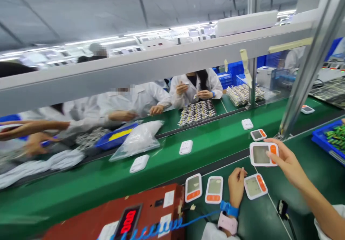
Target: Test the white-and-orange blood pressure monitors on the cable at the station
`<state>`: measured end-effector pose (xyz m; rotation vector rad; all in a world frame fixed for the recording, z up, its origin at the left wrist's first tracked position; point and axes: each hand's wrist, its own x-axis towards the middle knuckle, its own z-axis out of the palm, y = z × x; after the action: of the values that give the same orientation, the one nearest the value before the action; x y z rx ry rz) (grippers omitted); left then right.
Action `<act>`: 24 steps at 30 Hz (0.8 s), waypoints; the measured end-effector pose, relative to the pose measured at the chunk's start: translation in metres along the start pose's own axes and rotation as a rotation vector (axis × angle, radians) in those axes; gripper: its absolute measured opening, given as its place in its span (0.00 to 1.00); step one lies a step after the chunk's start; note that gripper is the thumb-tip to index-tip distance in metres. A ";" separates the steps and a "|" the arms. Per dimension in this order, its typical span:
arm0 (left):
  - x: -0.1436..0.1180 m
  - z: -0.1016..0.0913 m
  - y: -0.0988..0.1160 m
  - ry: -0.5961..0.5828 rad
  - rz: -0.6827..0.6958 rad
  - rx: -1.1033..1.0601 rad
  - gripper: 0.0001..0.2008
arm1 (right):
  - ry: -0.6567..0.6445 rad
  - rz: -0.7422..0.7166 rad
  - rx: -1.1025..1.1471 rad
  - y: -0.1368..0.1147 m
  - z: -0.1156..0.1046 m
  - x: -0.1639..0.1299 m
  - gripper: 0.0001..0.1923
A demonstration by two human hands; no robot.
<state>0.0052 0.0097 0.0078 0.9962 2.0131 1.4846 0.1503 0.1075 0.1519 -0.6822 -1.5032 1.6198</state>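
My right hand holds a white device with a grey screen and an orange button above the green bench. My left hand, with a blue wrist strap and a pink watch, rests its fingers on the edge of another such device lying on the bench. Two more of these devices lie side by side to the left of that hand. A further one sits on the green conveyor belt just beyond.
White device backs lie along the belt. A red box with a digital display stands near left. A blue bin sits at right. People in white coats work across the belt beside trays and bags.
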 end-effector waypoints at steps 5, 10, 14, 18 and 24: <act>0.002 0.000 -0.005 -0.031 0.006 -0.001 0.23 | 0.478 -0.110 -0.330 0.020 -0.108 0.011 0.33; 0.000 0.001 -0.003 -0.007 0.012 0.002 0.25 | 0.946 -0.016 -1.040 0.043 -0.204 0.035 0.26; 0.000 0.001 0.000 0.005 -0.002 0.005 0.25 | 0.958 0.168 -1.179 0.065 -0.246 0.057 0.24; -0.001 0.002 0.001 0.006 -0.009 0.000 0.24 | 0.849 0.402 -1.161 0.079 -0.271 0.069 0.26; -0.003 0.002 0.003 0.006 -0.006 -0.020 0.22 | 0.815 0.435 -1.196 0.085 -0.277 0.070 0.27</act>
<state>0.0096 0.0095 0.0097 0.9787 1.9998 1.5031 0.3255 0.3200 0.0373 -2.1069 -1.5835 0.3371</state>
